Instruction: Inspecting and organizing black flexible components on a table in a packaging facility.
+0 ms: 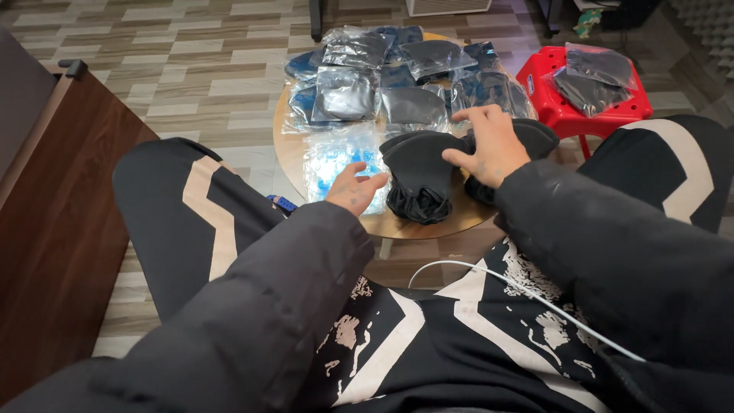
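Our dark sleeves hide the near edge of the round wooden table [294, 164], and the far bagged masks blur together so we cannot count them. Our right hand [489, 145] rests on a stack of loose black masks [420, 164] at the table's front, thumb pinching the top one, while our left hand [353, 187] hovers open and empty just beside it. Clear crinkled bags of dark masks [348, 92] fill the back, a pale blue-tinted packet [332, 157] lies under our left fingers, and two more bags [592, 76] sit on a red stool [550, 111].

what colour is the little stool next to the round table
Red; the plastic stool shows best in the head view.
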